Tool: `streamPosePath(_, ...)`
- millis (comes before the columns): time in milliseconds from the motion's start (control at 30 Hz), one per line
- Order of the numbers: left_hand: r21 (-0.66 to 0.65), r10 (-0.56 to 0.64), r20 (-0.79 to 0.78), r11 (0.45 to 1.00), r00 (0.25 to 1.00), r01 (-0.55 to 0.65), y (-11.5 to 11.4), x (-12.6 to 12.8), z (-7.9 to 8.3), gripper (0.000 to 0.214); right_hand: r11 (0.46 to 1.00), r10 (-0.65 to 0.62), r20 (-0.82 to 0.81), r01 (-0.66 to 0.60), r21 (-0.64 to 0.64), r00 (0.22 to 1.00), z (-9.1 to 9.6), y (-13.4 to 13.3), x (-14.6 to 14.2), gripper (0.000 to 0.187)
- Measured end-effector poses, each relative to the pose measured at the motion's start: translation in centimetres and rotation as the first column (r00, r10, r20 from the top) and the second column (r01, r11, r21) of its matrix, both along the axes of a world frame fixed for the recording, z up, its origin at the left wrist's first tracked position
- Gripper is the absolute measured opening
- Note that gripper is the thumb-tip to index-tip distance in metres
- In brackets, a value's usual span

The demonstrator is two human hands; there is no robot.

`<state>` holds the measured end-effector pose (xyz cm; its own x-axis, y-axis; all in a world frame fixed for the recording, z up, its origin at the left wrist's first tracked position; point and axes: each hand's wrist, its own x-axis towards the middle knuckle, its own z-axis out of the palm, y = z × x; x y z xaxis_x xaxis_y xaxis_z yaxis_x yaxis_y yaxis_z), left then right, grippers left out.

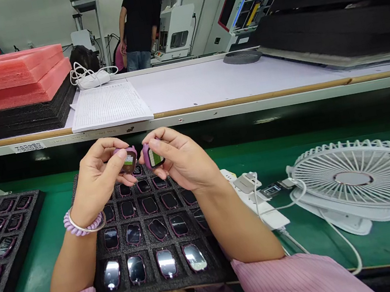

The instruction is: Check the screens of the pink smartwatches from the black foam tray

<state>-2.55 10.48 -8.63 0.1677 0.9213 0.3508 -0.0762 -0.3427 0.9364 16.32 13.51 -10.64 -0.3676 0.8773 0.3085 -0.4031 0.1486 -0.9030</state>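
Pinched between the fingers of my left hand (99, 170) is a purple smartwatch case (128, 160), its screen lit. My right hand (178, 156) grips a second purple smartwatch case (154, 157), which also shows a lit green and white screen. The two cases are held up side by side, a small gap between them, over the far end of a black foam tray (121, 252). Rows of watch cases with dark screens, such as one smartwatch case (166, 263) near me, lie in the tray's compartments. My forearms hide parts of its sides.
At left lies another foam tray (29, 223) of watch cases. A white power strip (277, 217) with cables and a white fan (366, 176) stand at right. Beyond the shelf edge (212, 113) are paper sheets (108, 106), red foam (5, 78) and a person (141, 14).
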Motion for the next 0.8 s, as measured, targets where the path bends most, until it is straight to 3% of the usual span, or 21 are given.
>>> streamPosePath(267,0.014,0.002,0.045,1.0,0.999,-0.003,0.4,-0.17,-0.26,0.031,0.997,0.006,0.029,-0.008,0.071,1.0,-0.11,-0.03,-0.09,0.055)
streamPosePath(800,0.049,0.025,0.066,0.998,0.997,-0.029,0.7,-0.4,-0.47,0.036,0.998,-0.055,0.049,0.053,0.045,0.997,-0.47,0.19,-0.03,0.049)
